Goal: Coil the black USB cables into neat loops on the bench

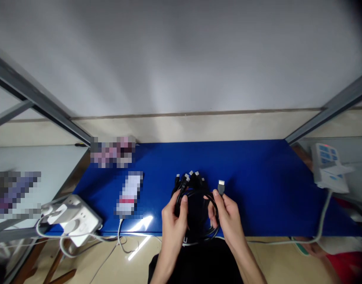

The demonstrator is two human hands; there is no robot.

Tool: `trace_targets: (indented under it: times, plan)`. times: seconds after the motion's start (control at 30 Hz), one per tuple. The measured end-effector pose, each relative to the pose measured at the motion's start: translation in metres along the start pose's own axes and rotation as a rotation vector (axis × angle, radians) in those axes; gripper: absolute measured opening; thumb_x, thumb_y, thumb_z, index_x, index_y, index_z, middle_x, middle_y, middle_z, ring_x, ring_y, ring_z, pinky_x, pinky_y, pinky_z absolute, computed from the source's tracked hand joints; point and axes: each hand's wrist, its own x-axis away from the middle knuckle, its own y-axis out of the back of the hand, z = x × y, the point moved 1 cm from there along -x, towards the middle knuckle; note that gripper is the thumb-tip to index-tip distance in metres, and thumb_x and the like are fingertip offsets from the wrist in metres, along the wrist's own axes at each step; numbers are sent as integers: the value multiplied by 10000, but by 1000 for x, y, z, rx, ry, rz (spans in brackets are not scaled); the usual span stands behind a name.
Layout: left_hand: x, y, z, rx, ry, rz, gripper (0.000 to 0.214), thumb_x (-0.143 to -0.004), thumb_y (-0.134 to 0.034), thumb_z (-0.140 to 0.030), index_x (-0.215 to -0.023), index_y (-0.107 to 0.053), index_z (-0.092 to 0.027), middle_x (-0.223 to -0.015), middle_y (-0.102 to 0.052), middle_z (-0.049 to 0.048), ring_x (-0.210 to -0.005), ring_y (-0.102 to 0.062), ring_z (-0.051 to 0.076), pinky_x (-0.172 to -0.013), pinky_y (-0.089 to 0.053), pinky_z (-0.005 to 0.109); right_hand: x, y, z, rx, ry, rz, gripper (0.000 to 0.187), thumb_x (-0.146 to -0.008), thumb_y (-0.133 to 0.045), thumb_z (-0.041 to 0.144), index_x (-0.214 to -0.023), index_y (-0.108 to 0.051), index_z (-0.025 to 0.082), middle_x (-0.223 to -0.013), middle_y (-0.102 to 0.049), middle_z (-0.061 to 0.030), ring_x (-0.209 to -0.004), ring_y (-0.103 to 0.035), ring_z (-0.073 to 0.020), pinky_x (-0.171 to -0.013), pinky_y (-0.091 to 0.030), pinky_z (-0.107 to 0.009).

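A black HDMI cable (198, 192) is looped into a coil held between my two hands, just above the front edge of the blue table. My left hand (175, 217) grips the left side of the coil, thumb on top. On the opposite side, my right hand (228, 213) pinches the coil close to its plug (221, 187), whose metal tip points up and away from me. Right behind the coil lies a bunch of black cable plugs (194, 179) with pale metal tips, partly covered by my left fingers and the coil.
A phone with a blurred screen (130, 193) lies on the blue table (257, 165), a white cord attached. White power strips with plugs stand at the left (80, 221) and right (330, 167). Blurred pinkish items (112, 153) sit at the back left. At far right, part of another person shows.
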Motion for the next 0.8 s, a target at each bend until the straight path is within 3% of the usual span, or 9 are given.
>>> trace_targets:
  times: [0.07,0.13,0.2,0.3,0.37,0.43,0.53,0.63,0.8]
  plan:
    - [-1,0,-6,-101,-107,19,269,-769,-952,-353,-984,-868,-214,-894,-798,99,-867,-745,281,-689,-567,266,1,-1,2,-15,-33,29,563,-920,-752,726,-854,-722,168,-469,-504,59,-333,-429,-87,-374,-357,-219]
    - [-2,-1,-8,-200,-176,72,265,-810,-926,-354,-1034,-878,-222,-951,-816,108,-871,-746,265,-734,-572,267,2,-3,5,-54,-44,50,547,-938,-739,715,-909,-745,169,-465,-426,94,-351,-386,-76,-421,-406,-230]
    - [-1,-3,-4,-199,-151,124,311,-889,-860,-433,-1099,-857,-205,-775,-763,72,-648,-682,205,-589,-527,245,3,-6,9,-103,-35,53,517,-963,-724,688,-1053,-762,181,-507,-391,113,-393,-338,-66,-463,-419,-228]
    - [1,-7,2,-8,-13,146,444,-944,-781,-558,-1180,-778,-182,-504,-488,-72,-353,-366,99,-367,-331,208,3,-8,13,-152,-1,32,511,-938,-789,622,-1232,-734,208,-594,-498,86,-457,-362,-73,-472,-374,-218]
    - [2,-11,2,175,63,97,471,-943,-787,-563,-1216,-732,-182,-509,-328,-136,-356,-201,61,-338,-243,183,5,-10,13,-164,30,13,538,-905,-841,587,-1274,-724,213,-692,-622,35,-520,-459,-90,-510,-410,-228]
    - [2,-14,-1,319,99,26,483,-948,-793,-536,-1264,-705,-182,-571,-296,-141,-410,-144,52,-348,-220,164,8,-15,9,-186,50,-8,554,-910,-845,563,-1324,-718,217,-765,-667,10,-577,-511,-104,-582,-480,-255]
    - [3,-16,-5,384,106,-36,527,-949,-781,-551,-1315,-694,-181,-630,-373,-118,-439,-153,47,-362,-219,157,14,-25,-2,-258,56,-60,561,-971,-786,547,-1425,-684,234,-682,-524,68,-542,-404,-92,-564,-479,-253]
    - [4,-16,-1,371,76,-70,541,-954,-737,-625,-1290,-714,-202,-693,-505,-75,-438,-206,40,-373,-246,161,20,-34,-10,-305,86,-128,563,-1004,-743,557,-1464,-665,242,-624,-352,109,-509,-262,-82,-449,-319,-200]
    - [3,-12,13,267,25,-53,494,-971,-697,-653,-1060,-763,-172,-563,-413,-78,-428,-323,81,-364,-315,183,16,-36,-10,-384,87,-210,411,-931,-839,511,-1187,-787,194,-581,-317,120,-473,-248,-57,-418,-252,-184]
